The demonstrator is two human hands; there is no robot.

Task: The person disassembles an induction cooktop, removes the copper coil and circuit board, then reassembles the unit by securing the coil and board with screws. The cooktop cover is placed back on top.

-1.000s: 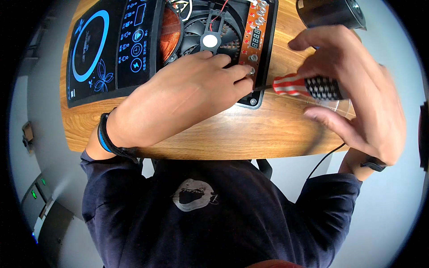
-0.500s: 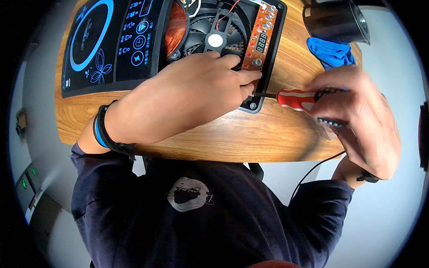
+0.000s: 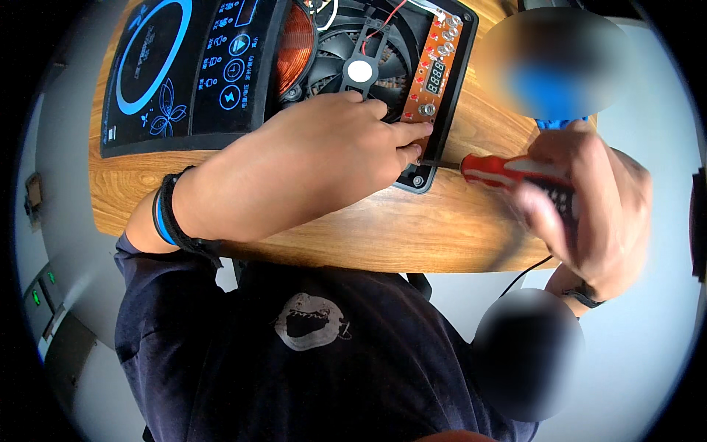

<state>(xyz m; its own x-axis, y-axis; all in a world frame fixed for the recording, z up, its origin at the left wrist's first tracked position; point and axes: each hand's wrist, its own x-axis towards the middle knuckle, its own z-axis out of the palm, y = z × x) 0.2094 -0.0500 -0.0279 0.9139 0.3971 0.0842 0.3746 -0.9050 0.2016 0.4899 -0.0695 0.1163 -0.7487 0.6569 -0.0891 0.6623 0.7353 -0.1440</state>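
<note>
My right hand [image 3: 600, 210] is wrapped round the red-and-black handle of a screwdriver [image 3: 493, 171]. The thin shaft points left to the near corner of an opened induction cooker [image 3: 454, 110], its tip beside my left fingertips. My left hand [image 3: 339, 144] lies over the cooker's near side with fingers apart. Two of its fingers press on the end of an orange circuit board [image 3: 422, 98], which carries a small digit display, red lights and round buttons. Left of the board are a black fan [image 3: 331, 60] and a copper coil [image 3: 294, 55], partly covered by the cooker's top panel [image 3: 234, 118].
Wood-grain table [image 3: 353, 228] curves along its near edge, close to my body. A blue cloth [image 3: 560, 122] lies at the right; blur hides most of it and whatever is behind it. A thin black cable [image 3: 524, 274] hangs below the table edge by my right wrist.
My right hand has turned about the screwdriver handle, its thumb now lower along it. The shaft stays at the same corner. My left hand keeps its place on the board.
</note>
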